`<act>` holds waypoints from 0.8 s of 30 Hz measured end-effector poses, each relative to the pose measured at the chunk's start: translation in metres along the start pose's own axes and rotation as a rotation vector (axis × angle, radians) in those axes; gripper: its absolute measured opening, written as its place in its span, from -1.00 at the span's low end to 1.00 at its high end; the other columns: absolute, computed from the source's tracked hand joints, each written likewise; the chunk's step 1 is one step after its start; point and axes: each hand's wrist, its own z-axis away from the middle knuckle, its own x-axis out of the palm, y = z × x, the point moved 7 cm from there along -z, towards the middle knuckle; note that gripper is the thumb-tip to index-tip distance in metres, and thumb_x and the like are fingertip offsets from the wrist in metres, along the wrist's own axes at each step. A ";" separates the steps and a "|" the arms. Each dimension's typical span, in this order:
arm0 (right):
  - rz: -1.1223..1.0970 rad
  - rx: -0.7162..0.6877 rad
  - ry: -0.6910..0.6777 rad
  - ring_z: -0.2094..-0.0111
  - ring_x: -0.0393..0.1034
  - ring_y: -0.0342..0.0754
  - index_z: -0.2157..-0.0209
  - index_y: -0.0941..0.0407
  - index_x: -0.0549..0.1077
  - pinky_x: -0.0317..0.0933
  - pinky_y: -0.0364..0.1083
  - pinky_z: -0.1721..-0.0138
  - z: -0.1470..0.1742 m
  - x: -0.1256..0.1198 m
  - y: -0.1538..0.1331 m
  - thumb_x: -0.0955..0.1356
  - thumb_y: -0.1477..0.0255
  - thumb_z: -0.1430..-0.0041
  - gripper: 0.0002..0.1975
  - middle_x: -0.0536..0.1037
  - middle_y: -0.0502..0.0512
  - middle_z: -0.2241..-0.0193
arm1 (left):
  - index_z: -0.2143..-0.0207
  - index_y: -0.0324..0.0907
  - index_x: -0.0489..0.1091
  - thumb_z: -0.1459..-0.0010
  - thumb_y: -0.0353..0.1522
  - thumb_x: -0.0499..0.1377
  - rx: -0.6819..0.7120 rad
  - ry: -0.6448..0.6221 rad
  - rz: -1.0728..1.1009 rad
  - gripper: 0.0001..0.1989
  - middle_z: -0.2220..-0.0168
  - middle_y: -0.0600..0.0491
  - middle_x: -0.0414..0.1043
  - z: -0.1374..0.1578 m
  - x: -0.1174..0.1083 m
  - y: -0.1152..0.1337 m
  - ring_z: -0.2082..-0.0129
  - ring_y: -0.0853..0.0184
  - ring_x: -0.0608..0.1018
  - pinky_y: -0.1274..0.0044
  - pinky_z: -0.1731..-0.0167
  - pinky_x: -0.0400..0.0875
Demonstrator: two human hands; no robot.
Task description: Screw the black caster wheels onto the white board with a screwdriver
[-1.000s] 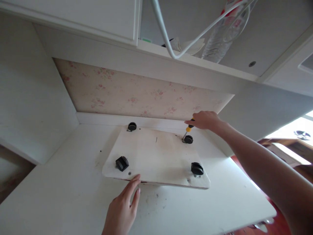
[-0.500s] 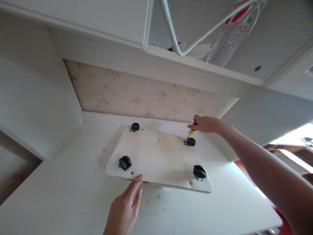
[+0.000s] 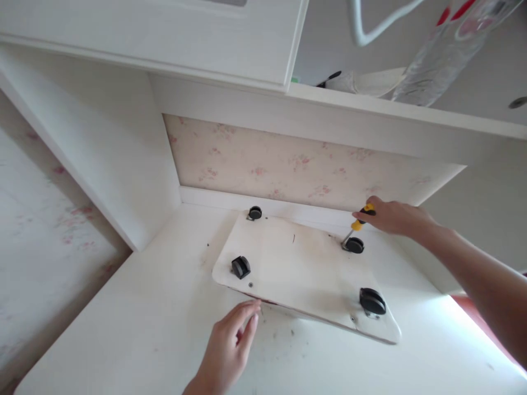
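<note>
A white board [image 3: 300,269] with rounded corners lies on the white surface, a black caster near each corner. My right hand [image 3: 395,216] grips a screwdriver [image 3: 357,224] by its yellow and black handle. The shaft slants down to the base of the far right caster [image 3: 354,245]; the tip's exact seat is too small to make out. At the board's front edge is my left hand [image 3: 230,334], fingers stretched out and thumb apart, fingertips at or just short of the rim. Other casters are the near right one [image 3: 373,301], near left one [image 3: 241,267] and far left one [image 3: 255,213].
Above hangs a white cabinet shelf [image 3: 370,104] holding a clear plastic bottle [image 3: 436,60] with a red label. A white cable [image 3: 362,33] dangles in front of it. White side panels and floral wallpaper [image 3: 267,162] enclose the back. Dark specks dot the surface.
The view has swung left, so everything sits further right. My left fingers have slipped back from the board's top to its front edge. The screwdriver stays at the far right caster.
</note>
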 end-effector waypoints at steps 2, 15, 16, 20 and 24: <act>0.007 0.003 -0.027 0.32 0.46 0.29 -0.06 0.08 0.35 0.23 0.14 0.32 0.003 0.005 0.001 0.16 -0.12 -0.17 -0.34 0.57 0.33 0.30 | 0.05 -0.12 0.47 -0.34 -0.18 0.04 -0.106 0.096 0.000 -0.69 0.30 0.02 0.57 -0.001 -0.030 -0.018 0.52 0.40 0.52 0.63 0.52 0.43; -0.002 0.058 0.035 0.22 0.46 0.31 0.07 0.13 0.40 0.21 0.14 0.28 0.020 -0.009 -0.037 0.15 -0.11 -0.20 -0.37 0.56 0.36 0.23 | 0.10 -0.22 0.50 -0.24 -0.22 0.00 -0.447 0.096 -0.595 -0.61 -0.03 -0.18 0.45 -0.102 -0.101 -0.179 0.10 0.03 0.56 0.32 0.09 0.38; -0.016 0.068 0.047 0.21 0.46 0.31 0.07 0.13 0.40 0.21 0.14 0.26 0.022 -0.010 -0.038 0.15 -0.09 -0.21 -0.39 0.56 0.36 0.24 | 0.08 -0.22 0.50 -0.25 -0.20 -0.02 -0.450 0.099 -0.615 -0.59 -0.04 -0.20 0.43 -0.107 -0.100 -0.182 0.11 0.01 0.56 0.30 0.10 0.39; -0.104 0.165 0.133 0.20 0.47 0.32 0.09 0.14 0.41 0.21 0.14 0.24 0.036 -0.019 -0.032 0.15 -0.04 -0.24 -0.44 0.56 0.39 0.24 | 0.09 -0.19 0.51 -0.25 -0.16 -0.04 -0.428 0.108 -0.652 -0.56 -0.05 -0.19 0.42 -0.127 -0.093 -0.186 0.14 -0.02 0.56 0.26 0.14 0.39; -0.252 0.264 0.274 0.23 0.46 0.35 0.10 0.13 0.41 0.20 0.14 0.26 0.054 -0.031 -0.022 0.14 -0.05 -0.24 -0.43 0.56 0.39 0.28 | 0.20 -0.15 0.55 -0.23 -0.18 -0.02 -0.409 0.112 -0.617 -0.61 0.01 -0.17 0.46 -0.139 -0.087 -0.188 0.14 -0.04 0.55 0.24 0.16 0.37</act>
